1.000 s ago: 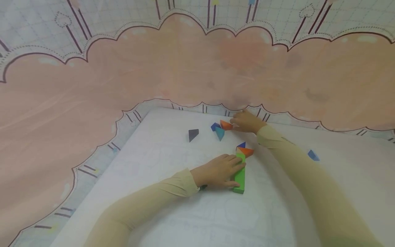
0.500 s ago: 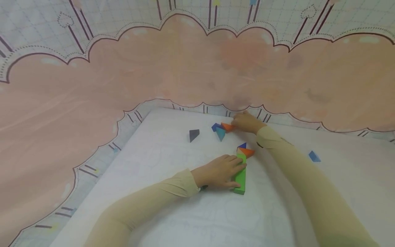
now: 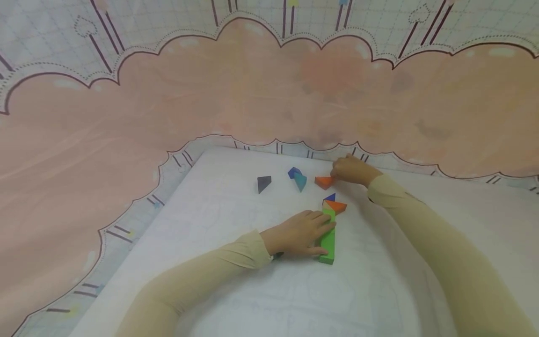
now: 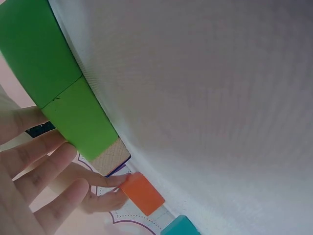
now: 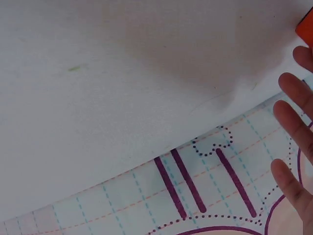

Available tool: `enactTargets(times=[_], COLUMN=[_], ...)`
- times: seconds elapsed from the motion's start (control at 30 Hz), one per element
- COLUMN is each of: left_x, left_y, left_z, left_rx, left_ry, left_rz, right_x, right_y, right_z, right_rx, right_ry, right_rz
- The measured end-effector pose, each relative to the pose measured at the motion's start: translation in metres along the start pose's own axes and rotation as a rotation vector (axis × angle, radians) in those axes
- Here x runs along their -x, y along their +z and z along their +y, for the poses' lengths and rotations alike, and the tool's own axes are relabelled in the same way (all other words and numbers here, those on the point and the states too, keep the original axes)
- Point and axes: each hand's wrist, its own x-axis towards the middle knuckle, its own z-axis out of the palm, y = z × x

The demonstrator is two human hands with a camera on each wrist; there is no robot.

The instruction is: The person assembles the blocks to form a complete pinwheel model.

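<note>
My left hand lies over a green block, straight fingers across its top and thumb near its front end. Up close in the left wrist view, a seam divides a dark green block from a lighter green block, and my fingertips touch their side. An orange block and a dark blue block sit at the far end. Farther back, my right hand pinches another orange block between thumb and finger; its other fingers extend apart in the right wrist view.
A teal block overlaps a blue block left of the right hand. Farther left lies a dark grey block. The white tabletop ends at a patterned cloth backdrop. A dark thing peeks out under the left wrist.
My right hand has taken hold of the orange block and drawn it right and nearer, away from the blue and teal blocks. The right sleeve now covers a blue block. My left hand stays put.
</note>
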Motion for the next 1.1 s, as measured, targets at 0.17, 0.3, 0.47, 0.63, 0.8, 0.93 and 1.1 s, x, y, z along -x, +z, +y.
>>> enactTargets(times=[0.17, 0.3, 0.47, 0.63, 0.8, 0.93, 1.1], left_x=[0.001, 0.001, 0.001, 0.001, 0.001, 0.001, 0.002], left_y=[0.0, -0.002, -0.002, -0.001, 0.0, 0.001, 0.0], left_z=[0.0, 0.0, 0.0, 0.001, 0.0, 0.0, 0.0], left_rx=[0.019, 0.002, -0.008, -0.012, -0.033, -0.036, -0.037], left_ry=[0.004, 0.004, 0.003, 0.007, 0.012, 0.013, 0.017], left_rz=[0.007, 0.012, 0.017, 0.018, 0.032, 0.04, 0.045], right_x=[0.009, 0.012, 0.014, 0.015, 0.016, 0.018, 0.022], right_y=[-0.001, -0.005, -0.008, -0.008, -0.007, -0.006, -0.008], right_z=[-0.006, -0.015, -0.024, -0.031, -0.035, -0.038, -0.039], right_rx=[-0.061, -0.145, -0.219, -0.323, -0.368, -0.378, -0.372], right_ry=[0.042, 0.098, 0.12, 0.117, 0.108, 0.081, 0.056], right_rz=[0.03, 0.029, 0.024, 0.019, 0.02, 0.025, 0.027])
